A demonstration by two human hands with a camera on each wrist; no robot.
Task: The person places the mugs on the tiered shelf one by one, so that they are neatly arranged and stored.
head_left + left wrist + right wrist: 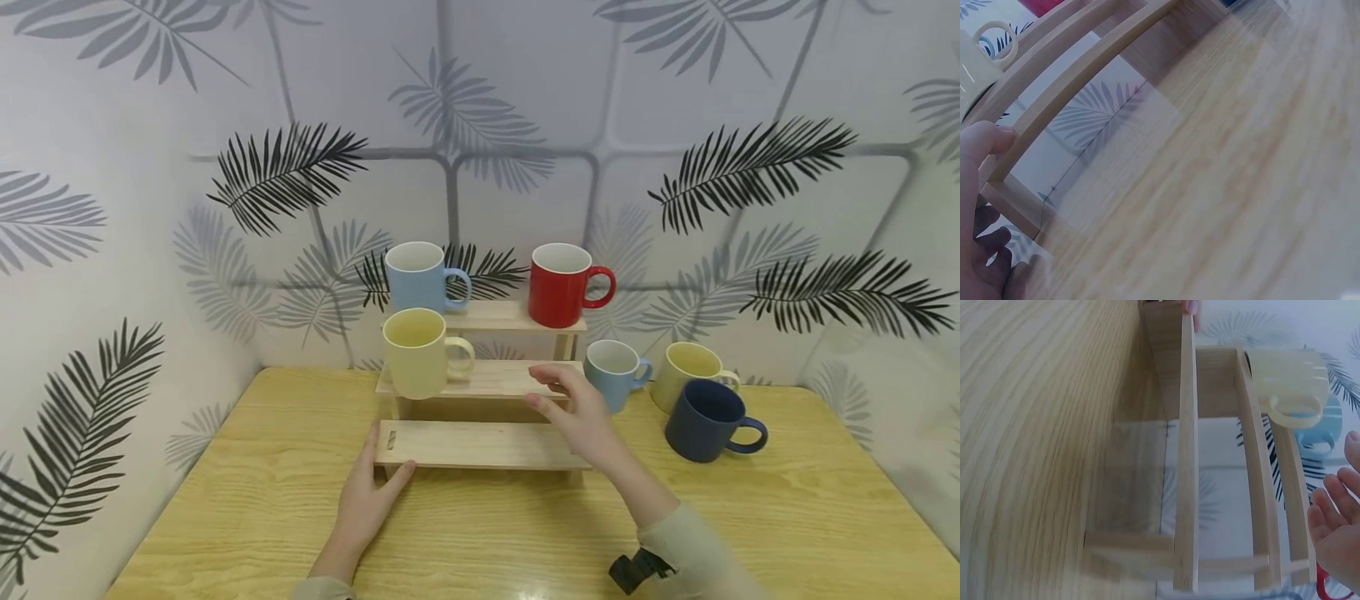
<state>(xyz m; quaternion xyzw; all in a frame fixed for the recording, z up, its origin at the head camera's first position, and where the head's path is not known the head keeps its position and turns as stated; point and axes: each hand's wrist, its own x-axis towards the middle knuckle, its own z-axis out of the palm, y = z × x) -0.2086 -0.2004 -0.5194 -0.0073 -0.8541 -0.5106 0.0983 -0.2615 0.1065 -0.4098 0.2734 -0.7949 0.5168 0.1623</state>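
Note:
A three-tier wooden rack (487, 446) stands on the table. My left hand (363, 500) grips the left end of its lowest shelf; in the left wrist view the thumb (991, 134) lies at the board's front edge, with the other fingers curled below. Over the rack's right side, my right hand (585, 421) hovers with relaxed, slightly bent fingers and holds nothing. A pale yellow mug (415, 358) sits at the left of the middle shelf. On the top shelf are a light blue mug (415, 287) at left and a red mug (555, 287) at right, handles pointing right.
Right of the rack, a smaller light blue mug (611, 383), another yellow mug (675, 379) and a dark blue mug (699, 423) stand close together on the wooden table (480, 533). A leaf-patterned wall (525, 100) rises behind the rack.

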